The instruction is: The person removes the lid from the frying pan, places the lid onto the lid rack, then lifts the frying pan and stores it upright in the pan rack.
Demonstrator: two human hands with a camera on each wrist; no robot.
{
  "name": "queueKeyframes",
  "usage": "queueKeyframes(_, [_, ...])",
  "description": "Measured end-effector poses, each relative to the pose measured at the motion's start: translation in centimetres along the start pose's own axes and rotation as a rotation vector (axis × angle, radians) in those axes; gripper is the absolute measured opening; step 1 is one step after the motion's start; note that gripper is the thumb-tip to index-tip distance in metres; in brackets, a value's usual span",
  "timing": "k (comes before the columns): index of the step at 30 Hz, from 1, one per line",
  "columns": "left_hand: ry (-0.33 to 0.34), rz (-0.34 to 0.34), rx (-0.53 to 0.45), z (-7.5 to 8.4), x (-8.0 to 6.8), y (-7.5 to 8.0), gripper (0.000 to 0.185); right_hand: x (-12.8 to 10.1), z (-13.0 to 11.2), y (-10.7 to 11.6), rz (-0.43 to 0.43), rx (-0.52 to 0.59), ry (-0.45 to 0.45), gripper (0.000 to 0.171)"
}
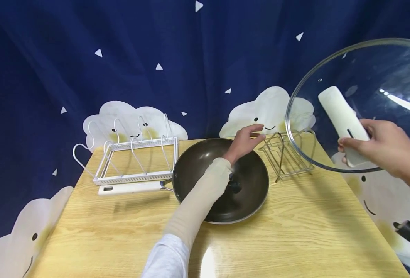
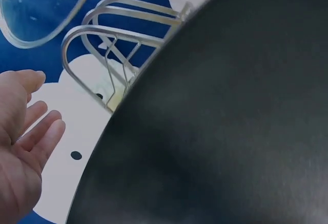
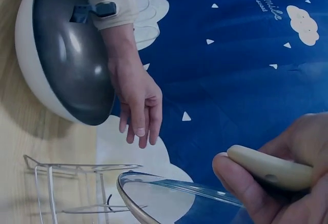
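Raised at the right edge of the head view, a person's right hand grips the long cream handle of a large glass lid, fingers and thumb curled round the handle's near end. That lid hangs tilted in the air, clear of the table, its lower rim just above and beside a small wire stand of bare metal. From the right wrist, the thumb and a finger pinch the cream handle while the lid's rim curves below, above the wire stand.

Across the middle of the table, the left hand reaches over a dark wok, a pale sleeve covering the forearm. Its fingers are spread and only gently bent, and it holds nothing; it hovers past the wok's far rim, between the wok and the wire stand, well apart from the lid. From the left wrist, the open palm shows beside the wok's dark wall, with the metal stand and a piece of the glass lid beyond.

On the left, the wok's white handle points toward a white rack with tall wire loops, lying just in front of it. Behind everything hangs a dark blue curtain printed with smiling clouds.
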State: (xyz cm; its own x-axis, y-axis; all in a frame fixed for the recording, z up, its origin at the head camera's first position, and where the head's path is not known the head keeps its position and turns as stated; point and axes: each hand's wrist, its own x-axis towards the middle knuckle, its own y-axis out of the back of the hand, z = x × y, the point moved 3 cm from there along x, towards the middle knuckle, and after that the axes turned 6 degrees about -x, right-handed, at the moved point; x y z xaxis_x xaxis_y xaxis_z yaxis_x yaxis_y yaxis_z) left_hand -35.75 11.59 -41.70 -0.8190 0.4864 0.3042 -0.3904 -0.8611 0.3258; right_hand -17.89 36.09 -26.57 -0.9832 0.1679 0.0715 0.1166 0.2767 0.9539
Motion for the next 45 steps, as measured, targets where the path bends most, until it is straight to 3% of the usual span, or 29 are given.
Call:
queueKeyframes(12, [0.023, -0.041, 0.022, -0.5, 1.1, -2.7, 0.043, 0.5, 0.0, -2.0, -0.015, -0.008, 0.053, 0.059])
queueKeyframes(21, [0.025, -0.049, 0.047, -0.8, 1.5, -4.1, 0.044, 0.9, -0.6, -3.1, -0.041, 0.026, 0.138, 0.047])
queueKeyframes(28, [0.004, -0.012, 0.075, -0.5, 1.9, -4.9, 0.041, 1.2, -0.9, -3.9, -0.046, 0.042, 0.156, 0.039])
queueKeyframes(33, [0.013, 0.050, 0.079, -0.4, 2.1, -5.1, 0.032, 1.6, -1.3, -4.5, -0.052, 0.056, 0.166, 0.040])
queueKeyframes(38, [0.013, 0.103, 0.065, -0.4, 2.4, -5.4, 0.028, 1.9, -1.3, -5.0, -0.020, 0.036, 0.182, 0.035])
queueKeyframes(45, [0.002, 0.128, 0.093, -0.5, 2.7, -5.6, 0.026, 2.3, -1.5, -5.6, 0.038, 0.001, 0.210, 0.033])
